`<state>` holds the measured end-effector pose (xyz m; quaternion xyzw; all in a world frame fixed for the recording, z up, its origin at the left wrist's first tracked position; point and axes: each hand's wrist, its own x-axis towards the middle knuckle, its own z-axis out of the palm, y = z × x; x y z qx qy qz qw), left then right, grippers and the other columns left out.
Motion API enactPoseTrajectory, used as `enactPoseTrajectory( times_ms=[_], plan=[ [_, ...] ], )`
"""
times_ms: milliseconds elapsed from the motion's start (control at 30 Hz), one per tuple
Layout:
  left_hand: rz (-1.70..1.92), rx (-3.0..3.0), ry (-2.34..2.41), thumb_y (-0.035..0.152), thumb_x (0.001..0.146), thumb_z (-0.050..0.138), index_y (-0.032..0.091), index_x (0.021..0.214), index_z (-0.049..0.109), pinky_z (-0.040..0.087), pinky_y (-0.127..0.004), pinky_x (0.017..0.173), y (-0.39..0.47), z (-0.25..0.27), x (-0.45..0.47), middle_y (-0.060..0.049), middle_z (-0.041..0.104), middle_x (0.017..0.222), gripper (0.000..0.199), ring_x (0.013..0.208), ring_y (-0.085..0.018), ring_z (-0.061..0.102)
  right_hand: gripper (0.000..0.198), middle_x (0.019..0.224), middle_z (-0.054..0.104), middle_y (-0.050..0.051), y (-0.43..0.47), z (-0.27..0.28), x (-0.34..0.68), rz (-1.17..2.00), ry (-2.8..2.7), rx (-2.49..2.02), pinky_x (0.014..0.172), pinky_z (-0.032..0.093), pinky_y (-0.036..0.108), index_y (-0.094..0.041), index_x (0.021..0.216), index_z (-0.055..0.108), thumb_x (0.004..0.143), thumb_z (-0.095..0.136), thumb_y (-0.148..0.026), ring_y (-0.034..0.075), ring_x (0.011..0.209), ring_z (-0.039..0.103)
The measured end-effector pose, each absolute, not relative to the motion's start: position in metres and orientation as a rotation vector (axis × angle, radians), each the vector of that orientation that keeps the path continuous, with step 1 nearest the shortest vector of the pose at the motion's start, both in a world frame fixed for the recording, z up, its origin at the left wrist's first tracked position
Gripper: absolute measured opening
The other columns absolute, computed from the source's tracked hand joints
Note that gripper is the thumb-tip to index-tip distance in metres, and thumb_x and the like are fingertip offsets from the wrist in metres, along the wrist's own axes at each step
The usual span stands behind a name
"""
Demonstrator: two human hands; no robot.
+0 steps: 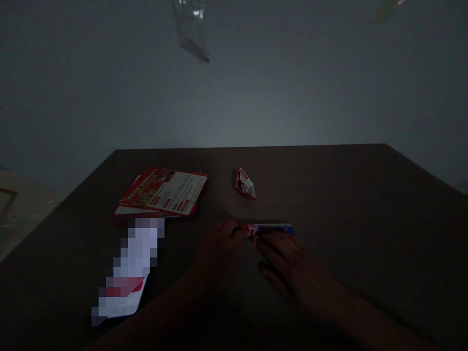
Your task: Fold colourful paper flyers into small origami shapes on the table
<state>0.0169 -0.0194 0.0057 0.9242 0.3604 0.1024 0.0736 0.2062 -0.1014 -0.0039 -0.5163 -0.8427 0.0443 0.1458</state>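
A narrow folded leaflet, red at its left end and blue at its right, lies on the table in front of me. My left hand is closed at the leaflet's left end, fingers curled over the edge. Flat across its near side rests my right hand, fingers stretched out and touching the paper. Beyond the hands stands a small folded paper piece, red and white with print. To the left is a stack of red printed leaflets. The room is dim, and my fingertips are partly lost in shadow.
A phone with a lit screen, partly pixelated, lies left of my left forearm. The dark wooden table ends at a pale wall. A clear plastic pouch hangs on that wall.
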Motion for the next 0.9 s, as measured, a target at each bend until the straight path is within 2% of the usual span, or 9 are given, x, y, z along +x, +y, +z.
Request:
enactPoseTrajectory(
  times_ms=[167,333,567,900],
  plan=[
    [0.223,2.722,1.163,0.003,0.083,0.051,0.017,0.093,0.061,0.048,-0.031,0.074,-0.019,0.010,0.009,-0.005,0.060,0.094,0.020,0.085,-0.019,0.057,0.045,0.134,0.051,0.015,-0.104,0.000,0.200,0.193,-2.418,-1.484,0.103,0.039,0.048,-0.013,0.133,0.047,0.090,0.048,-0.028,0.028,0.124,0.045],
    [0.291,2.677,1.161,0.006,0.086,0.050,0.018,0.092,0.062,0.047,-0.029,0.077,-0.016,0.007,0.000,-0.003,0.061,0.091,0.019,0.085,-0.017,0.056,0.043,0.133,0.053,0.014,-0.097,0.000,0.193,0.200,-2.376,-1.490,0.102,0.038,0.051,-0.014,0.129,0.050,0.088,0.051,-0.026,0.029,0.122,0.046],
    [0.375,2.630,1.218,0.012,0.089,0.049,0.020,0.089,0.063,0.047,-0.028,0.075,-0.015,0.004,-0.003,-0.003,0.061,0.089,0.016,0.082,-0.016,0.057,0.047,0.136,0.051,0.009,-0.091,0.000,0.184,0.276,-2.329,-1.543,0.103,0.034,0.051,-0.018,0.136,0.043,0.091,0.046,-0.029,0.028,0.122,0.043],
    [0.412,2.580,1.286,0.017,0.091,0.044,0.018,0.088,0.058,0.045,-0.028,0.070,-0.015,0.005,0.009,-0.004,0.061,0.087,0.014,0.079,-0.017,0.058,0.043,0.133,0.054,0.005,-0.091,0.000,0.185,0.315,-2.349,-1.516,0.101,0.033,0.050,-0.020,0.134,0.045,0.092,0.045,-0.029,0.028,0.120,0.043]
  ],
)
